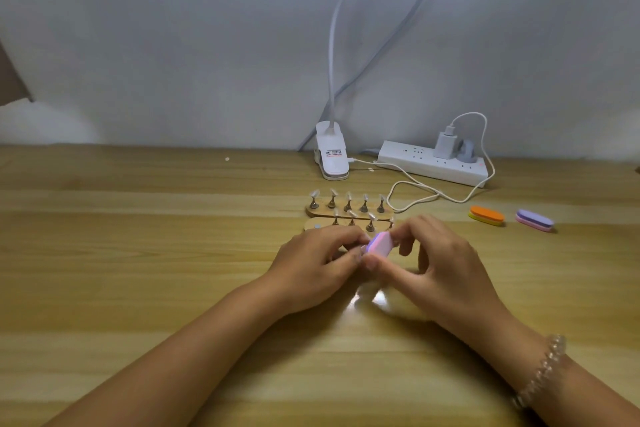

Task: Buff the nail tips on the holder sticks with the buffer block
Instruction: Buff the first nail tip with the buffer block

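Two wooden bases stand mid-table, the far base (325, 209) and the near base (320, 225), each carrying several metal holder sticks topped with clear nail tips (349, 198). Just in front of them my right hand (440, 263) pinches a pink and purple buffer block (380, 244) between thumb and fingers. My left hand (317, 262) has its fingers curled with the fingertips meeting the block's left end; what it pinches there is hidden, likely a holder stick. The near base's front part is covered by both hands.
An orange and yellow buffer block (486, 215) and a purple and pink one (534, 219) lie to the right. Behind the bases are a white clip lamp (331, 156), a white power strip (433, 165) with a charger, and a looping white cable (412, 189).
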The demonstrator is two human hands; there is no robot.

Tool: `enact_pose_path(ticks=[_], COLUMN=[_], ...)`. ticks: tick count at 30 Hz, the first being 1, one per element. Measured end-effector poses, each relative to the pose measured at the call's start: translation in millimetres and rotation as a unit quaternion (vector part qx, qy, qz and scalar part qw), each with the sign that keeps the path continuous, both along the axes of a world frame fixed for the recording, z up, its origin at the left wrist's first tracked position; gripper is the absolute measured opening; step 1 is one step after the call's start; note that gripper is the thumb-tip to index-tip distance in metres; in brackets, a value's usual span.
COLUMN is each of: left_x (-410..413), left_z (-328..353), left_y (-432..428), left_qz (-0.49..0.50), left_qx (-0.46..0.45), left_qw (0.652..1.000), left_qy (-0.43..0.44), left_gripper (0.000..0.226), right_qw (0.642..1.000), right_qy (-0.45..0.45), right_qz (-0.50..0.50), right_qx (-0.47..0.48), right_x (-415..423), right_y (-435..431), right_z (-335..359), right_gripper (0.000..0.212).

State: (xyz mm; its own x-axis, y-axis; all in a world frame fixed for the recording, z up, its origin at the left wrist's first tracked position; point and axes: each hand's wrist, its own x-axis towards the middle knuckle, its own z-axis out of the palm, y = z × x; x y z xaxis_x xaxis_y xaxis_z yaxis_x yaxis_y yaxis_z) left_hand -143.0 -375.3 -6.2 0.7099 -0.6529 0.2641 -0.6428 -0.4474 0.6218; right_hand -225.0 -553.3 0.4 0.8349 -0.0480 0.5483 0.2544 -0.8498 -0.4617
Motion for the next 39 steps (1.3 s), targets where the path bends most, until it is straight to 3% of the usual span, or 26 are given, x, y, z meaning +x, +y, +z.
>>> enact_pose_path(ticks=[5, 9, 13, 24, 29, 33, 37, 39], left_x=[-1.7, -0.6, 0.4, 3.8, 5.6, 7.0, 6.1, 5.2], left_z=[3.2, 2.3, 1.3, -1.1, -5.3, -7.0, -7.6, -6.9], left_y=[-0.7, -0.3, 0.1, -1.0, -2.0, -2.0, -1.4, -1.4], left_qz=[-0.008, -0.011, -0.011, -0.063, -0.056, -0.049, -0.028, -0.02], left_qx=[-0.026, -0.039, -0.033, -0.145, -0.142, -0.114, -0.091, -0.084], left_qw=[1.0, 0.999, 0.999, 0.982, 0.983, 0.989, 0.992, 0.994], left_qy=[0.012, 0.023, 0.024, 0.107, 0.1, 0.08, 0.08, 0.071], left_gripper=[0.017, 0.018, 0.012, 0.011, 0.014, 0.014, 0.019, 0.018], right_qw=[0.998, 1.0, 0.998, 0.992, 0.999, 0.999, 0.998, 0.999], right_qy=[-0.008, -0.005, -0.014, -0.003, 0.006, 0.013, 0.003, 0.02], right_qz=[0.005, -0.019, 0.001, -0.05, -0.003, -0.041, -0.011, -0.005], right_qx=[-0.061, 0.0, -0.055, 0.116, -0.04, 0.009, -0.057, -0.038], right_x=[-2.8, -0.3, -2.1, 3.0, -2.8, 0.5, -3.8, -2.0], right_y=[3.5, -1.7, 2.9, -10.8, 4.0, -3.9, 1.3, 0.7], right_z=[-1.3, 1.6, -1.7, 1.0, -3.1, -0.4, -3.3, -3.3], right_gripper=[0.042, 0.038, 0.04, 0.038, 0.042, 0.043, 0.042, 0.046])
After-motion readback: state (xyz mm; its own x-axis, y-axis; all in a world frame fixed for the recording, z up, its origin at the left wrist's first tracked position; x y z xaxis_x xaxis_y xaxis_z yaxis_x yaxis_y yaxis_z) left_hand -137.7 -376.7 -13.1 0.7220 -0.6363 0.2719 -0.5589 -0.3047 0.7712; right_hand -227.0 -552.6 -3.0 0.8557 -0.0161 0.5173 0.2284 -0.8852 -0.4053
